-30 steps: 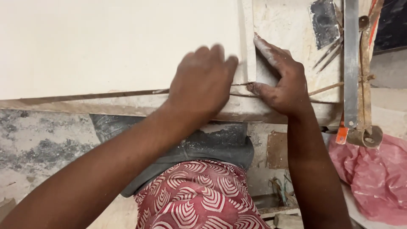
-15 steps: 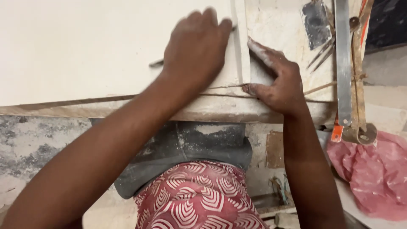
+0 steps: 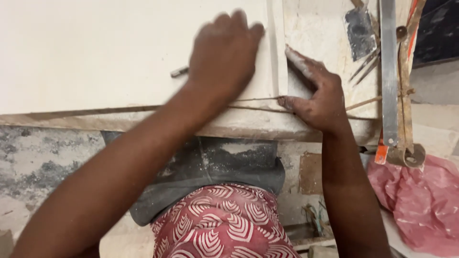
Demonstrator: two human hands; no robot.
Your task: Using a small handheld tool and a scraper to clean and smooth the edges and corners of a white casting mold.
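Head view: left hand (image 3: 224, 52) flat on pale slab (image 3: 95, 52) — right hand (image 3: 320, 95) open, steadying its narrow cut strip (image 3: 277, 52).

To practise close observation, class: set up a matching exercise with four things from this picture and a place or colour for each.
Things:
1. left hand
2. right hand
3. plastic bag
4. scraper

Places or colours:
A. pink, lower right
B. flat on the pale slab
C. dark blade, top right on the bench
D. at the slab's right edge, fingers dusty

Pairs: 1-B, 2-D, 3-A, 4-C
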